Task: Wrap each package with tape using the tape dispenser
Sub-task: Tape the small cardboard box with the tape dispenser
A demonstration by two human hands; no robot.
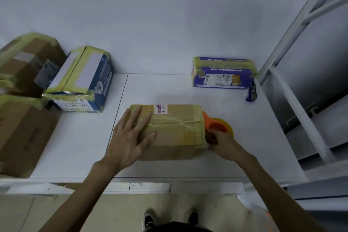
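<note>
**A:** What did the white bench [188,88] carry?

**B:** At its left edge sat a big plain cardboard box [22,133]. Behind that, toward the back left corner, was a taped cardboard box [28,62] banded in yellowish tape. A blue-and-white box [82,81], also taped, stood just beside them.

**A:** And the one being wrapped?

**B:** The brown package [175,133] lay near the front edge, about midway along it, with tape strips crossing its top. A purple package [224,73], taped along its top, stood by the back right corner.

**A:** What were the hands doing?

**B:** The left hand [130,137] lay flat on the brown package's left end, fingers straight and spread, pressing down. The right hand [224,143] was curled around the tape dispenser [218,126], gripping it at the package's right end.

**A:** What did the dispenser look like?

**B:** It was orange with a yellow roll, and it touched that right end. A small blue cutter [252,93] lay at the right edge, just beside the purple package.
</note>
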